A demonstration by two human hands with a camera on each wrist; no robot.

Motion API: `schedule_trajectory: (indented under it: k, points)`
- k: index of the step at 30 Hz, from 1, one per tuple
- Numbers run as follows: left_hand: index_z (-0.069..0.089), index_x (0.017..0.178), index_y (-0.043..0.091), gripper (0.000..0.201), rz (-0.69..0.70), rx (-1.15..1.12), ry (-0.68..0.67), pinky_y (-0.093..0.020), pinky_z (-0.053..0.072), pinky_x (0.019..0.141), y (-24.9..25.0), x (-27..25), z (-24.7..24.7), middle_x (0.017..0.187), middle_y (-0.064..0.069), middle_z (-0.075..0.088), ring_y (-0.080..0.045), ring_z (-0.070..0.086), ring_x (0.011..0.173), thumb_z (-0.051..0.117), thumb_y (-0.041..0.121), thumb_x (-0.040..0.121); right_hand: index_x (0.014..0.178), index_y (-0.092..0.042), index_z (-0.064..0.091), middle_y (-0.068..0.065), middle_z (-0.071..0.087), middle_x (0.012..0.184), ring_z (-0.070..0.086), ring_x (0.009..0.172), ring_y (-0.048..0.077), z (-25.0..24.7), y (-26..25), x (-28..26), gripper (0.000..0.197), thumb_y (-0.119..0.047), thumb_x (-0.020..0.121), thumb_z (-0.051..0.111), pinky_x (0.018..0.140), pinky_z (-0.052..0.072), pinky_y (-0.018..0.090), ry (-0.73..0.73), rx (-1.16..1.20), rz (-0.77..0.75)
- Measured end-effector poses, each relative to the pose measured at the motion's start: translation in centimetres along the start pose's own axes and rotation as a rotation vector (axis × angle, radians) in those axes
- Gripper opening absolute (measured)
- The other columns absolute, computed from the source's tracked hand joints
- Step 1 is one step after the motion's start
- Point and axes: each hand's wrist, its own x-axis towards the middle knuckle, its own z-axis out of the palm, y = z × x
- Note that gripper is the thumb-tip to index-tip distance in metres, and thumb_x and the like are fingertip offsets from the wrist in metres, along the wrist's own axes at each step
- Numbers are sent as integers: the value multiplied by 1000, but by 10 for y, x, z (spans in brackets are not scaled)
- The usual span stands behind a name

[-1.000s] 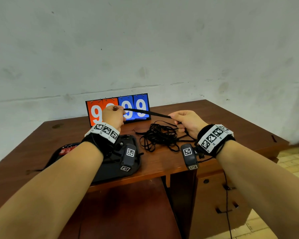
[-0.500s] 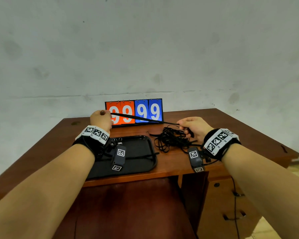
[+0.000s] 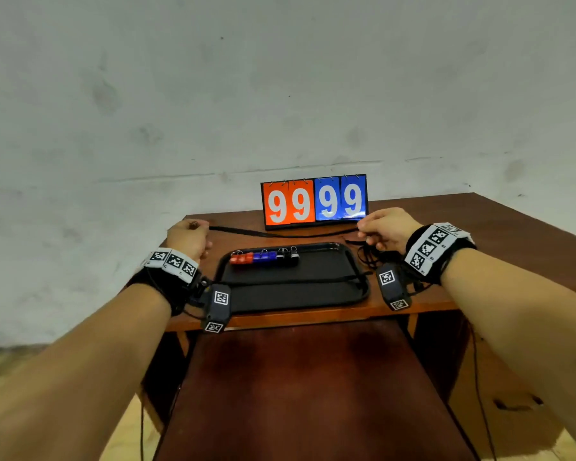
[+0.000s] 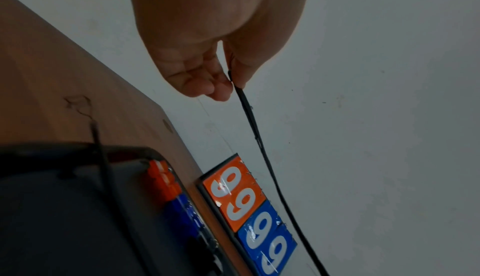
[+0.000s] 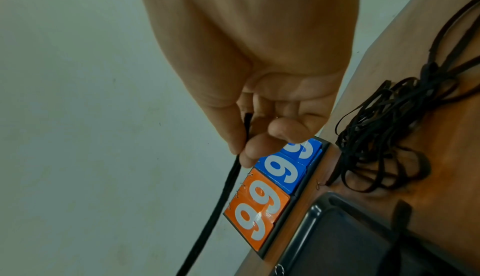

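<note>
A black cord stretches between my two hands above the table, in front of the scoreboard. My left hand pinches its left end between thumb and fingers. My right hand pinches the other end, thumb against forefinger. A tangled pile of black cords lies on the table under my right hand, largely hidden in the head view. A second black cord lies across the black tray.
A flip scoreboard reading 9999, orange and blue, stands at the back of the brown wooden table. Red, blue and black binder clips sit in a row at the tray's far edge. A grey wall rises behind.
My hands have moved apart, the left going left and the right going right, so the cord between them is now longer and spans the scoreboard's width. The head view shifted, baring the tray.
</note>
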Motion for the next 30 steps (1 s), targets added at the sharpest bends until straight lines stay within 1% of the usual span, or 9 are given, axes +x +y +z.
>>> schedule_trajectory:
  k: [5,7,9,12,16,19,22,27,30]
  points:
    - [71,91,12,8,-11,136,-85,-19,36,42,-25,5,-28,64,-6,60,-17,52,48,64,15,91,88,-4,70,7,65,63,54,44,9,22,9,-4,2,-4,86,69,37,42,16,-19,-55,11]
    - [72,93,9,9,-10,189,-132,-17,35,37,-31,5,-30,66,-7,60,-16,52,46,63,11,92,89,-3,71,5,62,58,53,42,9,26,14,-5,3,-4,87,68,37,42,16,-14,-81,30]
    - [70,91,9,12,-9,261,-184,-15,34,32,-36,3,-32,66,-9,59,-15,51,45,59,8,94,90,-3,71,7,63,64,54,45,10,29,20,-3,6,-4,89,66,37,42,17,-9,-98,54]
    - [70,89,10,14,-5,362,-247,-15,34,32,-45,1,-33,67,-7,60,-15,51,42,57,5,93,90,-4,71,10,64,71,55,49,13,30,31,0,7,-5,90,64,39,42,18,-9,-127,91]
    - [69,85,14,11,-4,467,-220,-21,40,45,-56,3,-34,72,-7,65,-18,57,49,61,10,92,86,-3,70,11,66,72,54,49,14,28,46,4,5,-4,87,66,38,39,18,0,-177,111]
    - [68,82,14,6,-2,536,-199,-26,47,54,-62,5,-35,67,-6,65,-20,60,51,65,13,88,77,-3,69,11,66,65,51,42,13,27,54,8,7,-2,84,68,35,36,17,8,-243,115]
    - [68,79,19,6,34,667,-195,-32,55,72,-65,6,-35,73,-5,69,-26,68,73,68,20,85,73,-3,71,10,64,62,49,41,14,25,59,11,8,-1,80,71,35,34,18,7,-319,107]
    - [68,87,18,4,89,808,-250,-29,48,74,-65,6,-29,90,-5,68,-27,63,84,66,21,89,77,6,73,15,62,63,46,46,20,23,64,11,10,-2,73,70,36,34,19,25,-426,101]
    - [67,86,20,5,76,847,-276,-29,45,74,-68,3,-28,93,-6,68,-27,62,84,64,21,90,77,6,74,10,60,56,45,39,16,23,64,10,9,0,72,70,37,34,18,35,-476,93]
